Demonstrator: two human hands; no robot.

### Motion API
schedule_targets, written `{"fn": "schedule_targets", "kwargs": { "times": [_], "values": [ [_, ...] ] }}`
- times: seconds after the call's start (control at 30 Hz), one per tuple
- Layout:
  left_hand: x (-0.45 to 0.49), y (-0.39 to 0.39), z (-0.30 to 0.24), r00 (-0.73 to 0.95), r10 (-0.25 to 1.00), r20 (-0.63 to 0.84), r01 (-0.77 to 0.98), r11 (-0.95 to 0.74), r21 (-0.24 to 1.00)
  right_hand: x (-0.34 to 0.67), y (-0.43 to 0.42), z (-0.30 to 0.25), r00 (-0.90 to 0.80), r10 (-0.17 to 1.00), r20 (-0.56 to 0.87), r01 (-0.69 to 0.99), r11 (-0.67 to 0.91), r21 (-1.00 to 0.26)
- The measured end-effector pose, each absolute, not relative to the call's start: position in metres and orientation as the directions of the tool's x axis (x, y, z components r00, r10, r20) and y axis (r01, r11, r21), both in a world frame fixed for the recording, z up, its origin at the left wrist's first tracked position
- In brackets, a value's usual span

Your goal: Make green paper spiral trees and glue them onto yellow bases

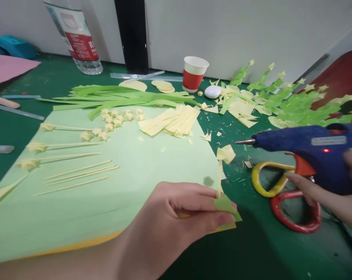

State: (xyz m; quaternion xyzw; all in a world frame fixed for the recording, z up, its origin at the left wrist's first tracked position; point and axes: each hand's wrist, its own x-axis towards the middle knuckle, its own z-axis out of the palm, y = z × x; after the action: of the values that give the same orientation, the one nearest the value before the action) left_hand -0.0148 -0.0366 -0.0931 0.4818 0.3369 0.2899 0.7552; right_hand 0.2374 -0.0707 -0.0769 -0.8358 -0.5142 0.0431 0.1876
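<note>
My left hand (176,217) is closed in a pinch on a thin stick with a yellow paper star (226,154) at its top and a green paper leaf (226,205) at its base. It rests over the corner of a light green paper sheet (111,194). My right hand (330,194) grips a blue hot glue gun (307,146), one finger on its orange trigger. The gun's metal tip points left, close to the yellow star but apart from it.
Scissors with yellow and red handles (283,194) lie under the glue gun. On the sheet lie several star-tipped sticks (62,146), bare sticks, loose yellow stars and yellow strips (170,122). Behind are green strips (117,97), a red paper cup (194,74), a bottle (79,39) and finished green stems (281,101).
</note>
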Motion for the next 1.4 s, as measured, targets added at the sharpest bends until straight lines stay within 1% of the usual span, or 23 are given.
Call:
{"fn": "schedule_targets", "kwargs": {
  "times": [0.13,0.2,0.23,0.27,0.33,0.37,0.4,0.47,0.5,0.53,0.6,0.63,0.73,0.9,1.03,1.23,1.4],
  "values": [
    [-0.014,-0.038,-0.095,0.613,0.748,-0.255,-0.140,0.420,0.897,0.243,-0.047,-0.071,0.508,0.861,0.037,0.850,-0.494,-0.181],
    [-0.015,-0.039,-0.095,0.611,0.748,-0.261,-0.128,0.418,0.899,0.243,-0.043,-0.072,0.490,0.871,-0.015,0.865,-0.488,-0.118],
    [-0.015,-0.039,-0.094,0.609,0.749,-0.262,-0.118,0.413,0.903,0.241,-0.044,-0.072,0.468,0.884,-0.013,0.878,-0.467,-0.102],
    [-0.016,-0.039,-0.093,0.609,0.748,-0.263,-0.106,0.406,0.908,0.238,-0.046,-0.072,0.436,0.899,0.029,0.897,-0.432,-0.098],
    [-0.016,-0.039,-0.092,0.605,0.749,-0.269,-0.090,0.400,0.912,0.231,-0.056,-0.071,0.312,0.920,0.238,0.949,-0.291,-0.119],
    [-0.016,-0.038,-0.091,0.603,0.751,-0.269,-0.089,0.398,0.913,0.226,-0.062,-0.070,0.223,0.906,0.361,0.974,-0.187,-0.131],
    [-0.016,-0.038,-0.091,0.603,0.754,-0.260,-0.095,0.392,0.915,0.220,-0.068,-0.068,0.120,0.886,0.447,0.987,-0.058,-0.151],
    [-0.016,-0.038,-0.091,0.603,0.763,-0.234,-0.123,0.379,0.917,0.205,-0.078,-0.065,-0.072,0.879,0.472,0.951,0.203,-0.233],
    [-0.016,-0.038,-0.092,0.604,0.768,-0.214,-0.141,0.367,0.919,0.196,-0.081,-0.064,-0.175,0.894,0.411,0.906,0.310,-0.289],
    [-0.016,-0.038,-0.092,0.606,0.772,-0.191,-0.155,0.350,0.924,0.187,-0.081,-0.063,-0.241,0.888,0.391,0.858,0.383,-0.341],
    [-0.015,-0.038,-0.093,0.610,0.777,-0.151,-0.169,0.314,0.934,0.171,-0.078,-0.061,-0.274,0.862,0.427,0.761,0.465,-0.451],
    [-0.015,-0.038,-0.093,0.608,0.781,-0.140,-0.169,0.300,0.939,0.163,-0.076,-0.061,-0.295,0.857,0.422,0.716,0.491,-0.496],
    [-0.015,-0.038,-0.092,0.604,0.784,-0.144,-0.163,0.298,0.940,0.148,-0.070,-0.061,-0.301,0.867,0.398,0.635,0.493,-0.595],
    [-0.014,-0.038,-0.091,0.607,0.779,-0.159,-0.199,0.342,0.918,0.142,-0.072,-0.058,-0.249,0.897,0.365,0.597,0.438,-0.672],
    [-0.014,-0.039,-0.091,0.577,0.803,-0.149,-0.195,0.312,0.930,0.149,-0.071,-0.059,-0.182,0.937,0.300,0.628,0.345,-0.697],
    [-0.015,-0.040,-0.092,0.551,0.814,-0.185,-0.174,0.329,0.928,0.156,-0.071,-0.067,-0.195,0.960,0.200,0.651,0.279,-0.706],
    [-0.015,-0.040,-0.093,0.518,0.846,-0.127,-0.133,0.227,0.965,0.156,-0.072,-0.069,-0.208,0.965,0.162,0.659,0.260,-0.706]
  ]
}}
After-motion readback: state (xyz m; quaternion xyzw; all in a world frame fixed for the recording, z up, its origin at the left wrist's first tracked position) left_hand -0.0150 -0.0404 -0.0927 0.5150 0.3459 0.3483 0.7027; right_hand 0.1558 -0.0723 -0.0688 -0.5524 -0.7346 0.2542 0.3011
